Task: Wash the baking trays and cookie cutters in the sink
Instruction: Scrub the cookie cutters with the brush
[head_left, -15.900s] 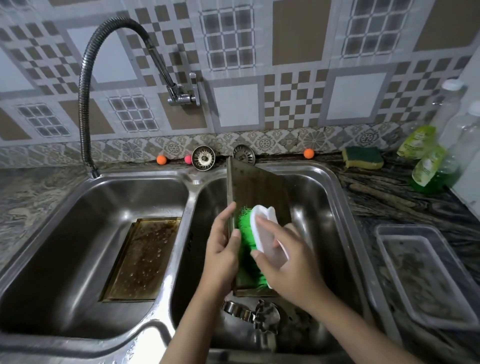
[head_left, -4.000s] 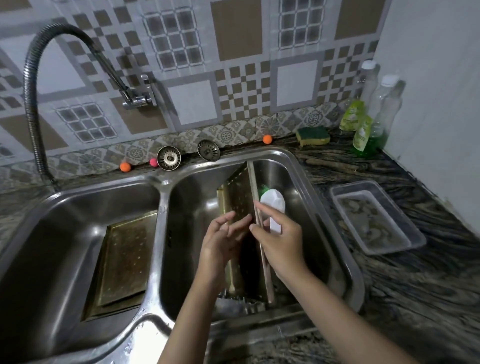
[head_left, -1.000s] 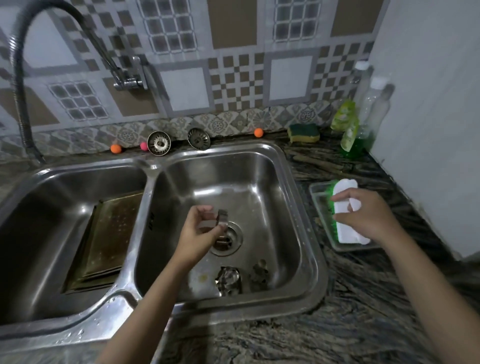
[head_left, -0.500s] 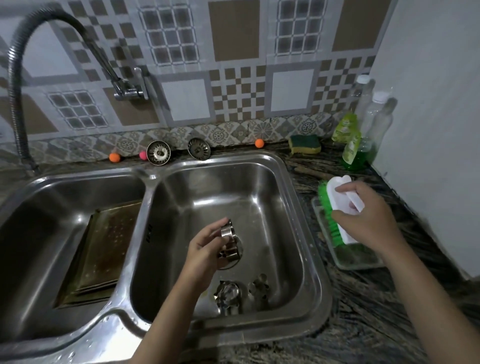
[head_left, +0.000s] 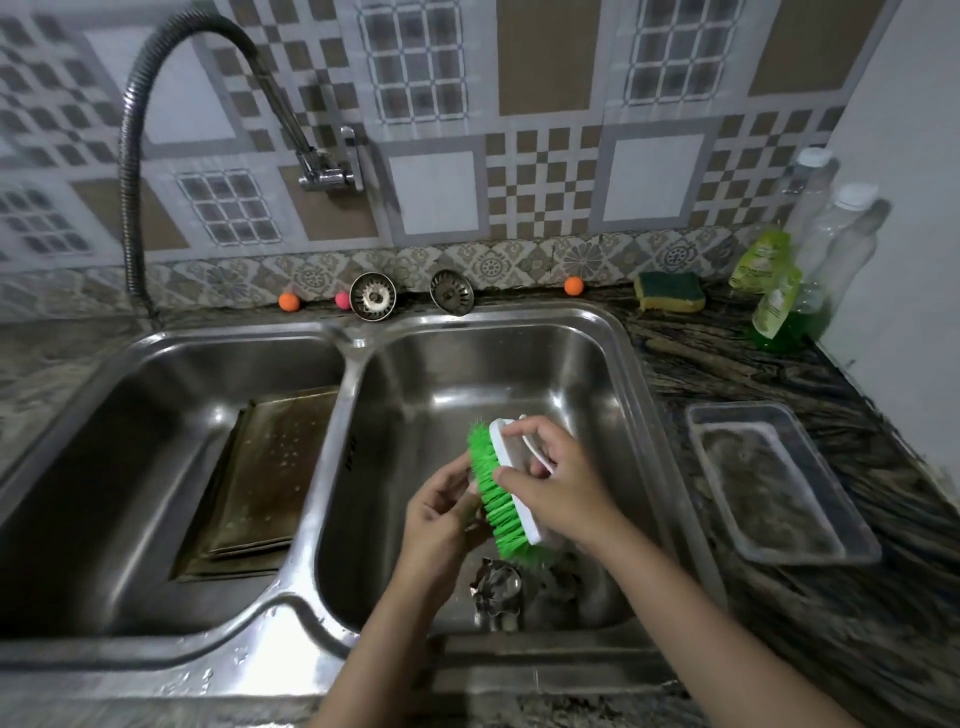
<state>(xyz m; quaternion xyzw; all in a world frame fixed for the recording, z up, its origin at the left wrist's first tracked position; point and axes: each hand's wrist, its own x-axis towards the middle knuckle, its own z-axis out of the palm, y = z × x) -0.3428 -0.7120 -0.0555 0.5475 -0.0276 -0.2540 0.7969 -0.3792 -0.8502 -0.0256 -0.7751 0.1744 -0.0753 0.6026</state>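
2 hands meet over the right basin (head_left: 597, 364). The right hand (head_left: 563, 488) grips the brush (head_left: 511, 491), its long axis running from far-left to near-right, green bristles facing left. The left hand (head_left: 441, 525) is curled against the bristles; its grip hides whatever it holds. 1 cutter (head_left: 496, 590) lies below. Trays (head_left: 270, 467) lie flat in the left basin (head_left: 156, 364).

No legible text; print on the green bottle labels (head_left: 762, 260) too blurred.
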